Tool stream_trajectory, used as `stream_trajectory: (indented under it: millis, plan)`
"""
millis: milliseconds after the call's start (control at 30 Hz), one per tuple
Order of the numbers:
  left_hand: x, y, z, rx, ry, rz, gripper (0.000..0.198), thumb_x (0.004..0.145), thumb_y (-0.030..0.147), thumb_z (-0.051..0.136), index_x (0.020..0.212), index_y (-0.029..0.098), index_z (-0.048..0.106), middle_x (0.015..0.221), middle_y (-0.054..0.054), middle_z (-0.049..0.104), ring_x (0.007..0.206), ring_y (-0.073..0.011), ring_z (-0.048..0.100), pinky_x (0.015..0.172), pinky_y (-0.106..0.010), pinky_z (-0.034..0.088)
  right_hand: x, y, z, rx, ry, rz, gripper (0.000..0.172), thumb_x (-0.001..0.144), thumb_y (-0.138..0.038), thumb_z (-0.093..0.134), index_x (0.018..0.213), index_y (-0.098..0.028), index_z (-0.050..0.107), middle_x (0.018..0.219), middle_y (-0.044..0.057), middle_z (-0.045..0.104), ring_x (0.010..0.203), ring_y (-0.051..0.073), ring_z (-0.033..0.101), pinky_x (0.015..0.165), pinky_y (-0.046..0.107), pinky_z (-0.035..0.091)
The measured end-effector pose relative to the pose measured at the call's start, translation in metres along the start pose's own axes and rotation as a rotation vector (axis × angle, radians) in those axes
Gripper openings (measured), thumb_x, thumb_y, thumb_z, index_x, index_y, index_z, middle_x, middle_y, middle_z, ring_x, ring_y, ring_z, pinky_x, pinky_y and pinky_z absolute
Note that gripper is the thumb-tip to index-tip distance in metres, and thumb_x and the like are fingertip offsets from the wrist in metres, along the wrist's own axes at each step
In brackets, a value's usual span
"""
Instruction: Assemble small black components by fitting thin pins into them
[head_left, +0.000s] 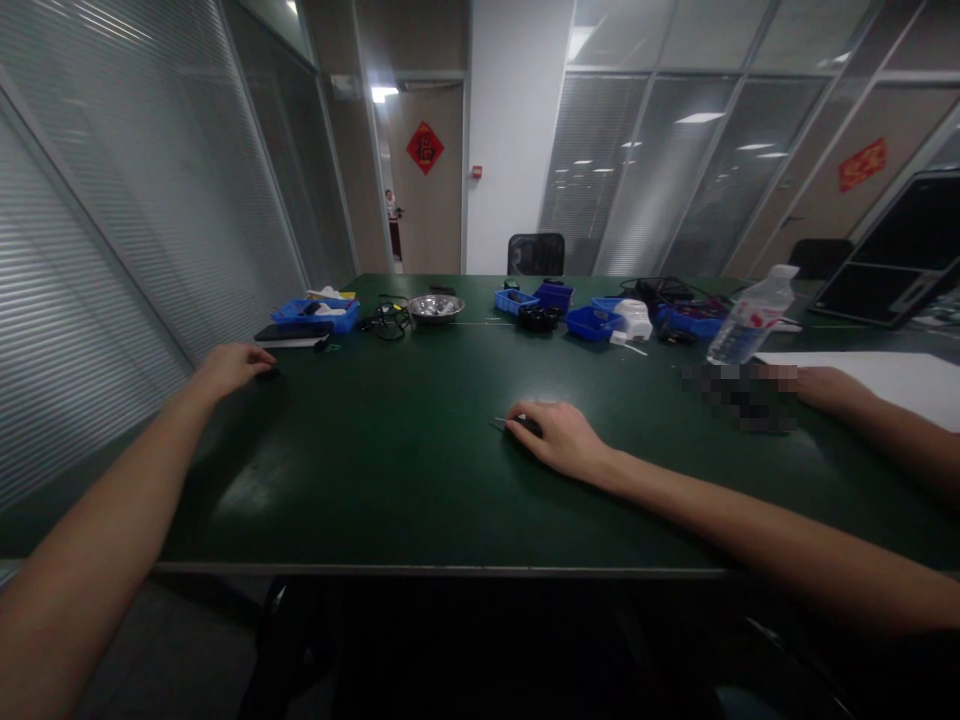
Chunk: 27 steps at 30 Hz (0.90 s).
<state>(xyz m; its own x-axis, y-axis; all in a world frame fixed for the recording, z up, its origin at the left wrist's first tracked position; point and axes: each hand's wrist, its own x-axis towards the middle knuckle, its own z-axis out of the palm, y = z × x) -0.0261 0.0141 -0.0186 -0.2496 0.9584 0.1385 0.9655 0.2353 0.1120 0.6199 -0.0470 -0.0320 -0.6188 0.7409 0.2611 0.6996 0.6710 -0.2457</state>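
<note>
My right hand rests low over the middle of the green table, its fingers closed around a black-handled tool. The tool's thin metal end points left; its exact kind is hard to make out. At the left side of the table my left hand has its fingertips together on a small black object, mostly hidden by the fingers and blurred. Just beyond that hand lies a black notebook-like slab with a pale lower edge.
A blue tray, cables and a metal bowl stand at the far left. Blue bins and a white device sit farther right. A water bottle stands near another person's hand, partly pixelated.
</note>
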Motion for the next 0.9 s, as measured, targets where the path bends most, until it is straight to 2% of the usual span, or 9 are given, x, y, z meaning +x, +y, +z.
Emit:
stream_trajectory:
  millis: [233, 367, 533, 700, 900]
  plan:
    - [0.001, -0.008, 0.003, 0.044, 0.017, 0.019, 0.031, 0.097, 0.035, 0.065, 0.119, 0.019, 0.080, 0.117, -0.007, 0.078, 0.103, -0.0239, 0.069, 0.086, -0.028, 0.048, 0.000, -0.001, -0.002, 0.003, -0.001, -0.007, 0.031, 0.108, -0.043, 0.050, 0.119, -0.023, 0.071, 0.098, 0.006, 0.077, 0.081, 0.020, 0.068, 0.072, 0.031, 0.044]
    - [0.003, -0.010, 0.003, 0.060, 0.077, 0.036, 0.033, 0.098, 0.034, 0.062, 0.119, 0.016, 0.080, 0.116, -0.009, 0.078, 0.103, -0.0244, 0.069, 0.089, -0.029, 0.048, 0.001, 0.001, -0.001, 0.000, -0.003, -0.008, 0.031, 0.108, -0.044, 0.050, 0.118, -0.023, 0.071, 0.098, 0.006, 0.077, 0.081, 0.020, 0.068, 0.070, 0.030, 0.043]
    - [0.005, -0.007, -0.002, 0.069, 0.070, 0.041, 0.033, 0.097, 0.033, 0.062, 0.117, 0.014, 0.081, 0.113, -0.010, 0.079, 0.101, -0.0256, 0.070, 0.089, -0.030, 0.048, 0.001, 0.001, 0.000, -0.008, -0.005, -0.005, 0.031, 0.108, -0.043, 0.050, 0.118, -0.022, 0.071, 0.098, 0.007, 0.077, 0.081, 0.020, 0.068, 0.071, 0.031, 0.044]
    - [0.000, -0.001, -0.008, 0.012, 0.025, -0.046, 0.035, 0.097, 0.027, 0.060, 0.121, 0.010, 0.079, 0.104, -0.010, 0.081, 0.098, -0.0240, 0.072, 0.084, -0.027, 0.049, 0.000, 0.001, 0.001, -0.007, 0.005, -0.013, 0.030, 0.108, -0.043, 0.051, 0.118, -0.023, 0.071, 0.097, 0.006, 0.077, 0.080, 0.020, 0.068, 0.072, 0.031, 0.043]
    - [-0.008, 0.000, -0.014, 0.023, 0.102, -0.075, 0.036, 0.099, 0.032, 0.059, 0.120, 0.010, 0.078, 0.112, -0.012, 0.079, 0.099, -0.0259, 0.071, 0.083, -0.029, 0.049, 0.001, 0.002, 0.001, -0.011, -0.004, -0.015, 0.031, 0.108, -0.044, 0.050, 0.118, -0.023, 0.071, 0.098, 0.006, 0.077, 0.081, 0.020, 0.068, 0.071, 0.031, 0.043]
